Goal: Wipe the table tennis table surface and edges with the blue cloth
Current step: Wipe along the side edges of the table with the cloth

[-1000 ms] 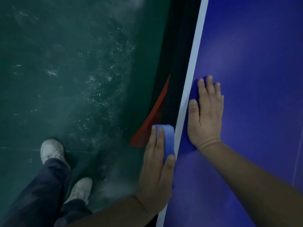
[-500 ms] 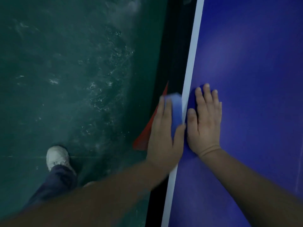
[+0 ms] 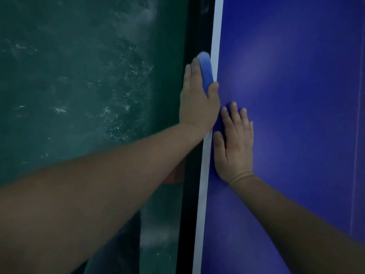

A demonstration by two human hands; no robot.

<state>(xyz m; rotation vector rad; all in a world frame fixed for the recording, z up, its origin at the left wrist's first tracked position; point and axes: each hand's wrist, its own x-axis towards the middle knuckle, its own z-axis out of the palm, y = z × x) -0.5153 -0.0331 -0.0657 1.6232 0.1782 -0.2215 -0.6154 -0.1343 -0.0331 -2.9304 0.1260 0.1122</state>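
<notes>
My left hand (image 3: 197, 103) grips the blue cloth (image 3: 206, 71) (thumb on top) against the table (image 3: 296, 76) edge; my right hand (image 3: 235, 147) lies flat, fingers straight, on the tabletop beside it.

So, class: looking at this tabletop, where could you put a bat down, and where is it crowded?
Free: the blue table surface right of the right hand, out to the faint white line, and beyond its fingers. Crowded: the white edge stripe, where the left hand holds the blue cloth beside the right hand.
</notes>
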